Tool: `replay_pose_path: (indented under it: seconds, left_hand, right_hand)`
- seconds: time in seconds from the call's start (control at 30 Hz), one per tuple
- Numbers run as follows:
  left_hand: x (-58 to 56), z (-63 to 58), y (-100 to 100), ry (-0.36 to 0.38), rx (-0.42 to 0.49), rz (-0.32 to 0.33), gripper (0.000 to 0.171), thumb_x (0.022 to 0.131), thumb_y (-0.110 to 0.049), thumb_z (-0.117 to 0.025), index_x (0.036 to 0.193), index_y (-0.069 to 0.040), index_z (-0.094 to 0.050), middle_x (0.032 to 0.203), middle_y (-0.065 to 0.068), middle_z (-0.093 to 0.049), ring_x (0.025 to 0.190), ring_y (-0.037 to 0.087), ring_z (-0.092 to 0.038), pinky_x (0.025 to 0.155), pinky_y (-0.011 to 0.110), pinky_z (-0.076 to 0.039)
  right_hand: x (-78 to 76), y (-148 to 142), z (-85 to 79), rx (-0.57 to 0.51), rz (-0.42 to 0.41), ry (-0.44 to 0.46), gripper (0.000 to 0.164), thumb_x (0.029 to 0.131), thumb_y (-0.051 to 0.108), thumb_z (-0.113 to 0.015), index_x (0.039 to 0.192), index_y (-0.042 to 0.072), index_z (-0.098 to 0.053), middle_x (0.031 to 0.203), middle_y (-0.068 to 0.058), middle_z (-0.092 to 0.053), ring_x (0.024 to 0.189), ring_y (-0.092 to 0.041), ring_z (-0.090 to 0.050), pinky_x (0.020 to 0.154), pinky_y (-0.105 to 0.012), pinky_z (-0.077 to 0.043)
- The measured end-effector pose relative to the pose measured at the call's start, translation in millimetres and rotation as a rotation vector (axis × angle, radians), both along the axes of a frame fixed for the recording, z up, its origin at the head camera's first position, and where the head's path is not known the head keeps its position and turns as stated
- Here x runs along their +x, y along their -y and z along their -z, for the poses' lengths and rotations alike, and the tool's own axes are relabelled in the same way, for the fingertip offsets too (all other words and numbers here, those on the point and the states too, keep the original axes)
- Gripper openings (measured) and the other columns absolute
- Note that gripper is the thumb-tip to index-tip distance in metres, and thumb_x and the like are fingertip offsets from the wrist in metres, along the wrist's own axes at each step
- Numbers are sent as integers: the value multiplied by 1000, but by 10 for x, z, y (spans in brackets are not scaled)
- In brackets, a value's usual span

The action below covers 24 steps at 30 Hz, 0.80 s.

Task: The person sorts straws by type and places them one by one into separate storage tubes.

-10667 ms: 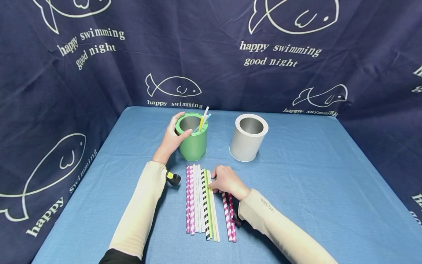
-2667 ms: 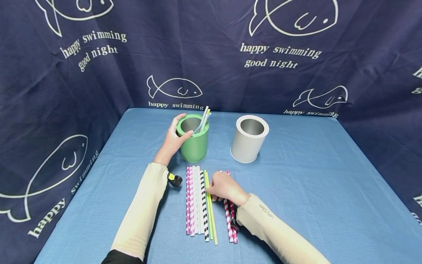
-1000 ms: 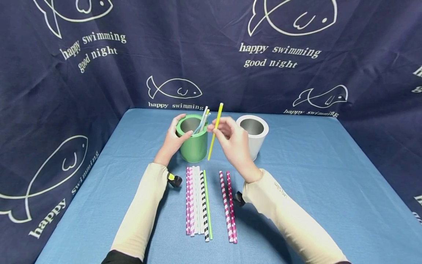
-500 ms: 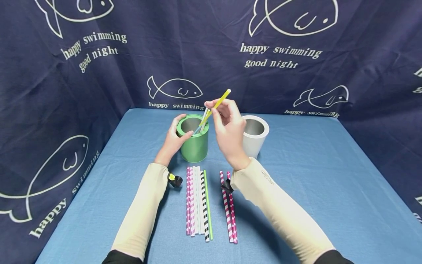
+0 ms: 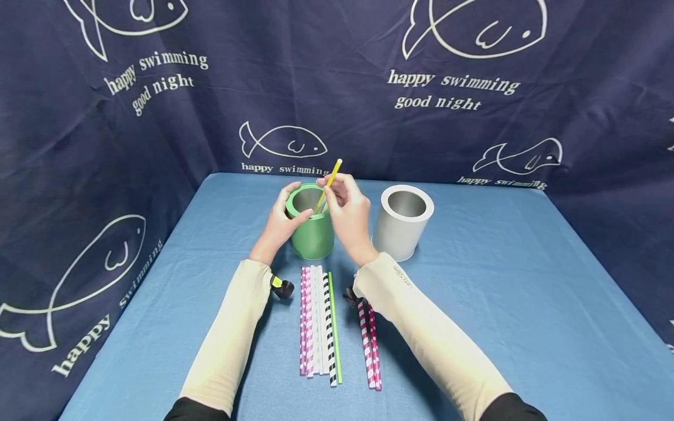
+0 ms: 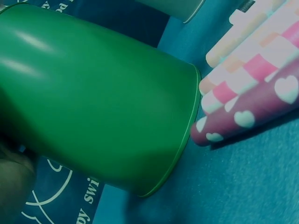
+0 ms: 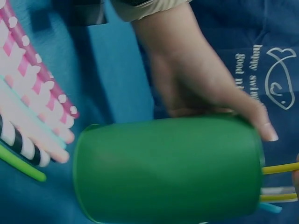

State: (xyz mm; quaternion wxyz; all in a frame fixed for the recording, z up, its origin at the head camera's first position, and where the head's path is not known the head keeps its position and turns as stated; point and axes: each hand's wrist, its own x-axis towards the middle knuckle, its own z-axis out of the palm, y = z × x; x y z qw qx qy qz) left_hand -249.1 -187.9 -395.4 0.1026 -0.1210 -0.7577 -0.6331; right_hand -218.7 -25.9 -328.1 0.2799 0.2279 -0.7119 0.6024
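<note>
- One yellow straw (image 5: 335,169) tilts in the mouth of the green can (image 5: 313,237), its lower end inside the rim and its upper end leaning right.
- Right hand (image 5: 348,213): pinches that straw between thumb and fingers, just above the rim.
- Left hand (image 5: 279,225): grips the can's left side, thumb over the near rim; the can stands upright.
- More straws (image 7: 278,198), yellow, white and blue, poke out beside the pinched one.
- Nearer the person, a row lies side by side: purple straw (image 5: 303,321), pink-and-white straw (image 5: 309,327), pale straws (image 5: 317,321), black-and-white straw (image 5: 329,333), green straw (image 5: 336,330).
- Two magenta straws (image 5: 365,336) lie apart to the right, partly hidden by the right sleeve (image 5: 421,321).
- White can (image 5: 400,234): upright, right of the green one.
- Blue cloth (image 5: 500,292) lies under everything.
</note>
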Motion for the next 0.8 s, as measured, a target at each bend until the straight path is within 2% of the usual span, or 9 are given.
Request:
replay_pose_path:
  seconds: [0.13, 0.33, 0.57, 0.8]
  left_hand:
    - [-19, 14, 1, -14, -21, -1, 74, 84, -12, -68, 149, -8, -33, 142, 19, -47, 118, 30, -51, 102, 36, -42]
    - [13, -21, -5, -27, -42, 2, 78, 83, -17, -68, 150, -5, -29, 141, 21, -47, 118, 34, -51, 101, 44, -43]
    - [33, -34, -21, -40, -10, 14, 77, 85, -8, -67, 149, 1, -25, 153, 16, -38, 130, 34, -46, 108, 41, -40]
    - [39, -20, 1, -73, -4, 27, 77, 84, -7, -66, 149, 2, -26, 155, 17, -34, 133, 37, -43, 111, 46, -37]
  right_hand:
    - [-50, 28, 105, 22, 1, 52, 14, 91, 3, -63, 103, -5, -61, 100, -18, -74, 97, -26, -72, 85, -26, -58]
    - [-118, 37, 202, 61, 17, 73, 17, 90, 4, -65, 105, -3, -63, 99, -17, -74, 95, -26, -72, 84, -27, -58]
    - [-143, 37, 226, 85, 31, 98, 19, 90, 5, -66, 107, -3, -64, 100, -16, -74, 94, -25, -73, 83, -27, -58]
    - [-159, 56, 241, 61, 8, 110, 21, 89, 3, -66, 108, -7, -63, 100, -18, -73, 96, -27, -72, 83, -24, -58]
